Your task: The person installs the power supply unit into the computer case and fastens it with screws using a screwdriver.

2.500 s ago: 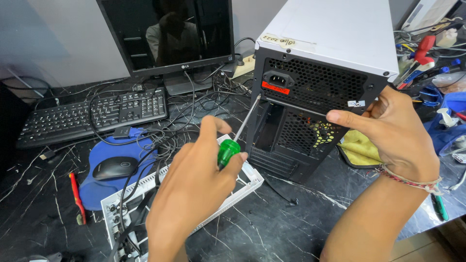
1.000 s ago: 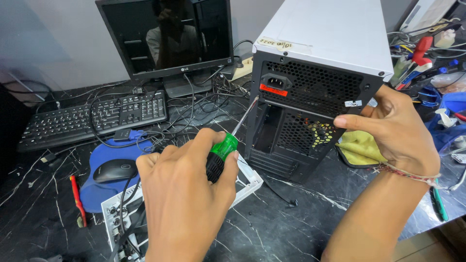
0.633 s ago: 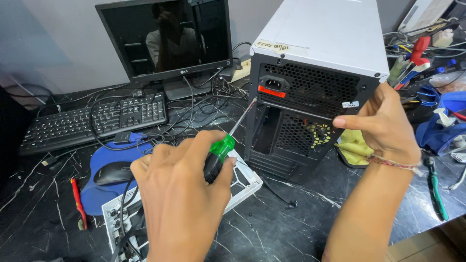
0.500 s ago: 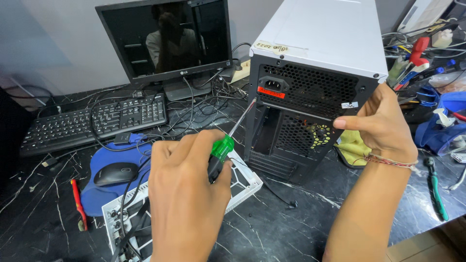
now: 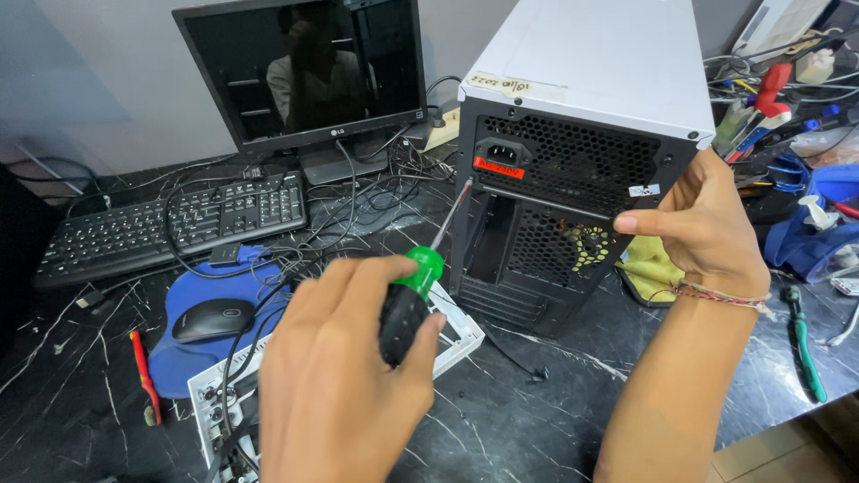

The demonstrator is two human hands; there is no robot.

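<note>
My left hand (image 5: 335,376) grips the screwdriver (image 5: 413,284), tip at the case's (image 5: 591,98) rear left edge. Right hand (image 5: 702,224) spreads against its right side. I judge the screw isn't out yet.

Upright white metal computer case (image 5: 591,98) between left hand (image 5: 335,385) and right hand (image 5: 707,224); flat black keyboard (image 5: 170,224) and black monitor (image 5: 304,72) beyond left hand.

Worn on the head, looking steeply down and forward from close above a dark marble desk (image 5: 501,429). Computer case (image 5: 591,107) at one o'clock, monitor (image 5: 304,72) at eleven, keyboard (image 5: 170,224) at ten. Single view only.
</note>
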